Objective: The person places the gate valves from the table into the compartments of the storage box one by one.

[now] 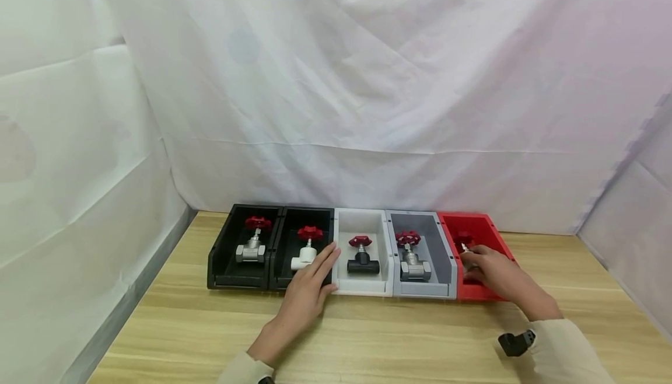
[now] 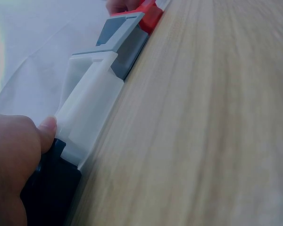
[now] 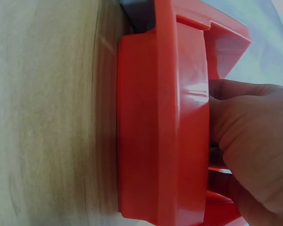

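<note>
A row of open bins stands on the wooden table. My right hand (image 1: 493, 270) reaches into the red bin (image 1: 504, 241) and grips a valve with a red handwheel (image 1: 463, 237); the fingers cover most of its body. In the right wrist view, the bin's front wall (image 3: 151, 127) hides my fingertips. My left hand (image 1: 304, 293) rests with extended fingers over the edge between the second black bin (image 1: 280, 244) and the white bin (image 1: 388, 267). Beneath its fingers, a white valve (image 1: 303, 259) with a red handwheel is partly covered.
The leftmost black bin (image 1: 220, 261) holds a metal valve (image 1: 251, 251). A black valve (image 1: 363, 264) lies in the white bin, and a larger metal valve (image 1: 415, 268) in the grey bin (image 1: 445, 267). White cloth (image 1: 367, 110) hangs behind the row and at both sides.
</note>
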Demonstrator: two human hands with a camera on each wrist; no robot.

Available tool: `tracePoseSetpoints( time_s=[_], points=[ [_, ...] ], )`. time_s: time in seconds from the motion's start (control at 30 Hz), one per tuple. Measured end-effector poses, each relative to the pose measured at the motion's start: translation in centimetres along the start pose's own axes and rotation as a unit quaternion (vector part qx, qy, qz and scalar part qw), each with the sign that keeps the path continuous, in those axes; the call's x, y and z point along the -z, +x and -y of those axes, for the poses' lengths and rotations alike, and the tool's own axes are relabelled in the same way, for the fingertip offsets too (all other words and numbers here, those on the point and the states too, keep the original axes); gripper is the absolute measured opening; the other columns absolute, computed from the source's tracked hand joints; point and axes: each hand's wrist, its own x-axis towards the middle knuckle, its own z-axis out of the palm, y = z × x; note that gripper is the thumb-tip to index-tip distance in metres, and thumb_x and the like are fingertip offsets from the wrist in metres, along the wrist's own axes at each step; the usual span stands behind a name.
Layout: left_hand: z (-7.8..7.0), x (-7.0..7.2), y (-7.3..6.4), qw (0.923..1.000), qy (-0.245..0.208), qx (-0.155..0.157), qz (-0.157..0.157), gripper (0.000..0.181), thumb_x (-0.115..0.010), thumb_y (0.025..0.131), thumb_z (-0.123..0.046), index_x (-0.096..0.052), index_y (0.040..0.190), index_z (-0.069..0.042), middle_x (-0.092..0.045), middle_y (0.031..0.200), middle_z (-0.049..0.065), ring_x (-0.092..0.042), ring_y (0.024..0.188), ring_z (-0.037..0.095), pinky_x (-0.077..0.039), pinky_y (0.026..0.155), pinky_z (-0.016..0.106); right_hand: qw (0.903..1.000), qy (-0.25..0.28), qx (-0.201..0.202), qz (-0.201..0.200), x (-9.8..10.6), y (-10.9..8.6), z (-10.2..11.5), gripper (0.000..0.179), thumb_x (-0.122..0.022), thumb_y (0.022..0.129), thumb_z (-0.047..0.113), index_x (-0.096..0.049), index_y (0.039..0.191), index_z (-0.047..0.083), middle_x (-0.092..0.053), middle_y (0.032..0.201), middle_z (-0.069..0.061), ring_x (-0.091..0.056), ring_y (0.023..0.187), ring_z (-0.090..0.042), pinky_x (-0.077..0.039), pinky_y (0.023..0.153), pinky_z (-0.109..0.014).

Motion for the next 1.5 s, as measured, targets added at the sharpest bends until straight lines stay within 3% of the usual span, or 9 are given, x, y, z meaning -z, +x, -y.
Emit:
tracePoseSetpoints(
  time_s=[0.7, 1.1, 1.5],
  points=[
    [0.1, 0.0, 0.0, 1.0000, 0.000, 0.005, 0.000, 0.077, -0.074, 0.084, -0.017, -0.034, 0.150, -0.017, -0.028, 0.155, -0.003, -0.058, 0.104, 0.025, -0.045, 0.086, 0.043, 0.9999, 0.001, 0.011, 0.008, -0.1, 0.6, -0.4, 0.038, -0.084, 0.071, 0.010, -0.071, 0.106, 0.008, -0.062, 0.099, -0.009, -0.058, 0.089, -0.026, -0.055, 0.072, -0.041],
    [0.3, -0.3, 0.1, 0.9999, 0.007, 0.009, 0.003, 0.077, -0.073, 0.085, -0.018, -0.033, 0.150, -0.018, -0.028, 0.154, -0.004, -0.057, 0.108, 0.025, -0.044, 0.089, 0.043, 0.9992, 0.009, -0.024, 0.029, 0.0, 0.7, 0.3, 0.043, -0.081, 0.073, 0.006, -0.067, 0.114, 0.004, -0.059, 0.106, -0.017, -0.057, 0.095, -0.034, -0.054, 0.074, -0.046],
    [1.4, -0.4, 0.5, 0.9993, -0.021, 0.018, 0.026, 0.077, -0.071, 0.087, -0.016, -0.030, 0.152, -0.021, -0.026, 0.155, -0.004, -0.049, 0.123, 0.027, -0.042, 0.095, 0.048, 0.9995, -0.013, -0.028, 0.003, -1.1, 0.4, 1.0, 0.047, -0.077, 0.078, 0.008, -0.061, 0.122, 0.003, -0.050, 0.127, -0.032, -0.050, 0.112, -0.050, -0.051, 0.078, -0.054]
  ],
)
